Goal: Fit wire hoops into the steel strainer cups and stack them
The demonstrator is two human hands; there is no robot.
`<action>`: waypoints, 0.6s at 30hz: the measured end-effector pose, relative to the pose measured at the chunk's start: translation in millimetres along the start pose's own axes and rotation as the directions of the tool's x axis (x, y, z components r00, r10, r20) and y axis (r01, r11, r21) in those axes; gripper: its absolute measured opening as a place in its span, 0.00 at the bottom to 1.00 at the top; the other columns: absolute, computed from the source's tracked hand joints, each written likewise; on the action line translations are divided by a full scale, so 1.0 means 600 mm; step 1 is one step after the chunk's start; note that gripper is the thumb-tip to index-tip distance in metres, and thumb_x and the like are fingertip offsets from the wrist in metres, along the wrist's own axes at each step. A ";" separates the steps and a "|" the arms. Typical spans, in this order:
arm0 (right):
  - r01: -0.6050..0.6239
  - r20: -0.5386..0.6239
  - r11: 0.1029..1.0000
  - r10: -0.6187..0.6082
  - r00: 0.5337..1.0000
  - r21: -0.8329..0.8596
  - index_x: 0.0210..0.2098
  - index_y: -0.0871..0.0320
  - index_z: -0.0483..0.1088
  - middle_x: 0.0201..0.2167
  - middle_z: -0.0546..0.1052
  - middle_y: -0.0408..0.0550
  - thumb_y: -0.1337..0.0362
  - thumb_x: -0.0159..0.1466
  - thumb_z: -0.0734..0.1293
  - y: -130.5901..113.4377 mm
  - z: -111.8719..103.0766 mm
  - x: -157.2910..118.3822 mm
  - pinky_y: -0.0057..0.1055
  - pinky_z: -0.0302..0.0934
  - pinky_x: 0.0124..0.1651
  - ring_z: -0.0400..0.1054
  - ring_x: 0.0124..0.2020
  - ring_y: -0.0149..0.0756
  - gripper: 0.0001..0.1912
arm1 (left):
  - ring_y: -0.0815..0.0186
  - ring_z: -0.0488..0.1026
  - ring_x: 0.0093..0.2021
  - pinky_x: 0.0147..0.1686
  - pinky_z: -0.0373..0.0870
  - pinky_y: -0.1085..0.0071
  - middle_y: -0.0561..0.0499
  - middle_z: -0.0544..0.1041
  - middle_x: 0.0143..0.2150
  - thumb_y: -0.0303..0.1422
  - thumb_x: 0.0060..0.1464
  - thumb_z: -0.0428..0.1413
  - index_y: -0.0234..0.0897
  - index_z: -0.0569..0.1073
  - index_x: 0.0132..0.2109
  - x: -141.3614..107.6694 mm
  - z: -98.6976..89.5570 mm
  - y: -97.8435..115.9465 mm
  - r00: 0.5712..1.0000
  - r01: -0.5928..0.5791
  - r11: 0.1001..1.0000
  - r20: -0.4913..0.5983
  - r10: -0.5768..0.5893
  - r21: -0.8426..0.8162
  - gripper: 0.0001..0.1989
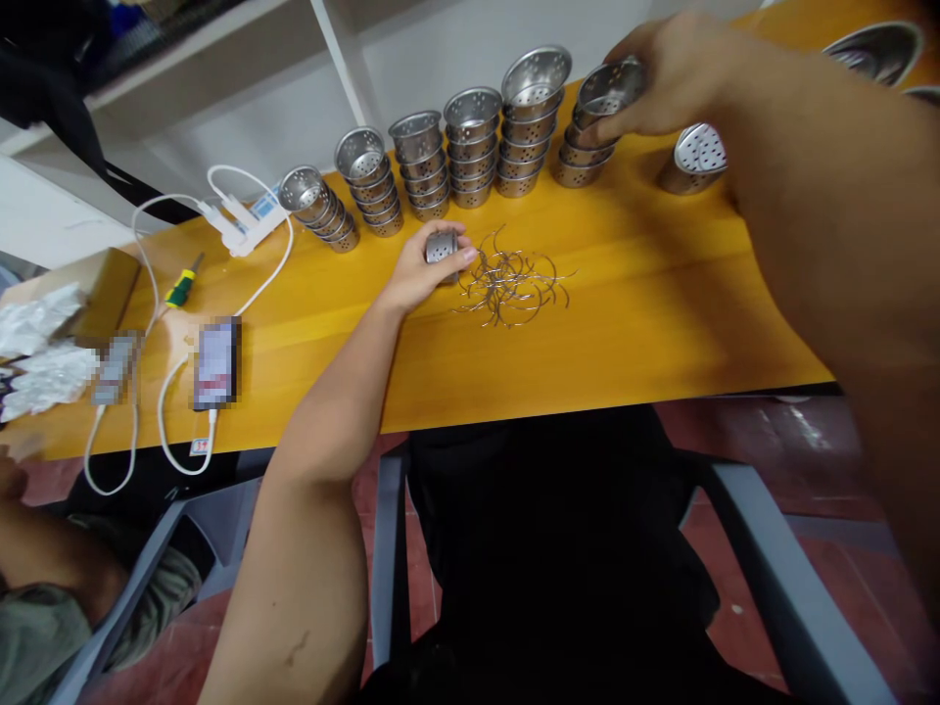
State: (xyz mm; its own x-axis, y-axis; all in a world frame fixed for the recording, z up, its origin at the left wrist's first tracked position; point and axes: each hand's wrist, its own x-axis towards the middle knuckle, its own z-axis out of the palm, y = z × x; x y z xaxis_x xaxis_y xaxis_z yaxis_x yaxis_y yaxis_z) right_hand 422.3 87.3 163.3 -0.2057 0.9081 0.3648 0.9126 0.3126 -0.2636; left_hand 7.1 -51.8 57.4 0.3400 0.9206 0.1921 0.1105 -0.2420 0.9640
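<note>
My left hand (422,269) is closed round a small perforated metal cup (442,247) at the middle of the table. Just right of it lies a loose heap of thin curved wires (514,284). My right hand (661,83) reaches to the back and grips a perforated metal cup (609,93) at the top of a short stack (580,168); whether that cup is seated on the stack or raised I cannot tell. Further right a perforated cup (694,162) lies tilted, partly behind my right forearm.
Several stacks of perforated cups (474,157) line the table's back edge. A power strip (254,223), a green screwdriver (181,286) and a phone (215,364) with white cables lie left. A metal bowl (877,59) stands far right. Another person's arm (51,548) shows at lower left.
</note>
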 end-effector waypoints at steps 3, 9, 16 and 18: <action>-0.110 0.170 0.983 0.135 0.976 -0.149 0.77 0.78 0.87 0.60 0.91 0.72 0.38 0.49 0.91 -0.013 -0.018 0.005 0.09 0.44 0.31 0.90 0.69 0.54 0.67 | 0.57 0.94 0.47 0.49 0.92 0.59 0.42 0.94 0.61 0.66 0.52 0.85 0.45 0.84 0.62 -0.002 0.002 0.007 0.999 0.032 0.999 -0.015 -0.032 -0.020 0.43; -0.154 0.211 0.978 0.182 0.961 -0.140 0.80 0.78 0.85 0.61 0.92 0.70 0.38 0.49 0.91 -0.026 -0.032 0.011 0.11 0.44 0.30 0.90 0.67 0.55 0.71 | 0.57 0.95 0.48 0.52 0.94 0.58 0.43 0.95 0.60 0.63 0.54 0.86 0.45 0.84 0.61 -0.004 0.001 0.013 0.998 0.042 0.999 -0.038 -0.041 0.002 0.40; -0.228 0.214 0.965 0.251 0.944 -0.129 0.88 0.75 0.78 0.75 0.87 0.70 0.39 0.53 0.90 -0.066 -0.042 -0.029 0.14 0.66 0.47 0.83 0.81 0.52 0.73 | 0.53 0.97 0.52 0.55 0.97 0.53 0.39 0.94 0.64 0.70 0.58 0.81 0.45 0.82 0.64 -0.005 0.001 0.015 0.996 0.057 0.997 -0.060 -0.060 -0.055 0.44; -0.207 0.109 0.977 0.211 0.971 -0.047 0.94 0.73 0.70 0.84 0.79 0.76 0.47 0.60 0.94 -0.067 -0.037 -0.051 0.26 0.73 0.72 0.79 0.86 0.58 0.73 | 0.50 0.98 0.54 0.54 0.98 0.53 0.37 0.94 0.64 0.73 0.65 0.73 0.45 0.82 0.65 -0.002 -0.002 0.016 0.993 0.075 0.993 -0.083 -0.083 -0.093 0.42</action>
State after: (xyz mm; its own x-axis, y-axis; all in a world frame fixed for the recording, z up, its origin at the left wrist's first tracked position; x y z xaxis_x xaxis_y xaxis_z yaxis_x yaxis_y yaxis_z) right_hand 399.9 40.9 182.8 -0.0455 0.9786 0.2008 0.9509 0.1040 -0.2914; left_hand 6.8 -54.7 66.8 0.2514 0.9597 0.1258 0.0485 -0.1423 0.9886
